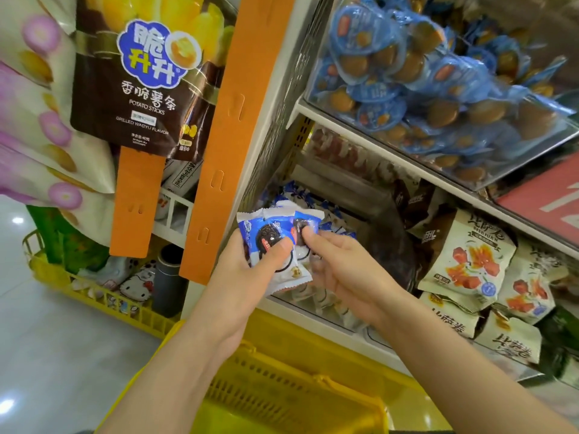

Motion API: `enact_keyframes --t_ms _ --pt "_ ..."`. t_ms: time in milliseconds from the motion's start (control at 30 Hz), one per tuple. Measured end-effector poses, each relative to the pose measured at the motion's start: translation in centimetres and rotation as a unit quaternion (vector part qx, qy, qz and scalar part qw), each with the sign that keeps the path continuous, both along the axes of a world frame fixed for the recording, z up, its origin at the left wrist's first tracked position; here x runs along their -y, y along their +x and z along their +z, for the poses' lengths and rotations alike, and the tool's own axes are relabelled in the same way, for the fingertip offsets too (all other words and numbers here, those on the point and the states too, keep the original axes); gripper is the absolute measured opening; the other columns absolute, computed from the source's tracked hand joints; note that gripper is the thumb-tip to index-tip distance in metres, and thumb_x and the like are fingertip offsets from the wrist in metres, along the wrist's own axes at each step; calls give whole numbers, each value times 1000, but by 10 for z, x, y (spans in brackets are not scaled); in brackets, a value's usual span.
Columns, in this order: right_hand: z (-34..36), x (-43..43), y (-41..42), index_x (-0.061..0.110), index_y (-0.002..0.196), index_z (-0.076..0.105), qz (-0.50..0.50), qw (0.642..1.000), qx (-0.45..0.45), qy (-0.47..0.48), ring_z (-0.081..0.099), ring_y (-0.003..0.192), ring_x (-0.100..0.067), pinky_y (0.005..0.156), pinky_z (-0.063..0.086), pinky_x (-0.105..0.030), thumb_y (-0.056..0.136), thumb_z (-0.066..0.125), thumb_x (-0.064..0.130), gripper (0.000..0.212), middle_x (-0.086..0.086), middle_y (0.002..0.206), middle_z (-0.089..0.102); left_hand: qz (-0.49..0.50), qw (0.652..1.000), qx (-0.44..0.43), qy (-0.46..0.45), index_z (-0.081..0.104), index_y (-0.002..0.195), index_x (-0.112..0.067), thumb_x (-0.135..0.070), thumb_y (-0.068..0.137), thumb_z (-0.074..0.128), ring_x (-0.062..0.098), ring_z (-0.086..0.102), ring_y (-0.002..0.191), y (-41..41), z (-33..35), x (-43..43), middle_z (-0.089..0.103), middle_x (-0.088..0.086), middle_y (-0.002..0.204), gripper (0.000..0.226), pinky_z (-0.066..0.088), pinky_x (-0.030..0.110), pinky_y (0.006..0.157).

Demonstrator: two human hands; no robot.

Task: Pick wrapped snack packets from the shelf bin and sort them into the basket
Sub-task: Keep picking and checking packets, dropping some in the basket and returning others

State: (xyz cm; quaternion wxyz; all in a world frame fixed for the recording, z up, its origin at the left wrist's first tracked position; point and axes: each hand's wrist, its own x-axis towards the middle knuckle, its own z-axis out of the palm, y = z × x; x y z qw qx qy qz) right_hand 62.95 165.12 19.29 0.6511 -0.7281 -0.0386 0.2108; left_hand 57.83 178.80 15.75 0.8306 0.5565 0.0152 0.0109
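My left hand (250,264) grips a small stack of blue-and-white wrapped cookie packets (266,233), thumb pressed across the top one. My right hand (338,261) pinches a second blue-and-white packet (305,227) right beside the stack, touching it. Both hands hover just in front of the clear shelf bin (316,311), where more of the same packets (329,227) lie. The yellow basket (282,383) sits directly below my forearms, its handle folded across the top.
An orange display strip (232,133) hangs left of the bin, with potato-stick bags (141,79) beside it. A clear bin of blue egg packets (423,89) sits on the shelf above. Beige snack bags (470,261) fill the right. Another yellow basket (94,286) stands on the floor at left.
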Motion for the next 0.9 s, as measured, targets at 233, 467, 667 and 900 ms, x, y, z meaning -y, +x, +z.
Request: enact_keyframes --t_ms 233,467,667,900 --pt "-5 27 80 3 116 55 -256 861 313 -307 61 82 -17 59 42 -11 94 53 26 33 -8 98 63 44 998 -37 -32 53 121 -27 -26 82 64 5 68 87 8 -4 -5 68 -2 106 40 53 22 73" --pt "-20 66 160 3 124 50 -269 740 249 -564 53 113 -34 86 43 -37 96 46 15 31 -20 126 54 16 996 -75 -49 59 111 -31 -25 82 65 -1 67 79 12 -10 0 70 -9 96 30 52 24 71" --pt "-42 67 191 3 113 51 -284 751 132 -581 52 108 -32 90 44 -39 98 43 16 22 -18 124 52 -31 996 -74 -33 56 107 -33 -29 84 63 -14 61 72 15 -15 5 66 -13 99 25 45 8 54" --pt "-50 64 198 -1 117 52 -246 806 82 -531 54 107 -34 90 46 -37 98 43 16 28 -22 121 53 -34 994 -88 -46 59 99 -32 -29 86 61 5 66 90 27 -17 8 70 -5 101 14 50 27 81"
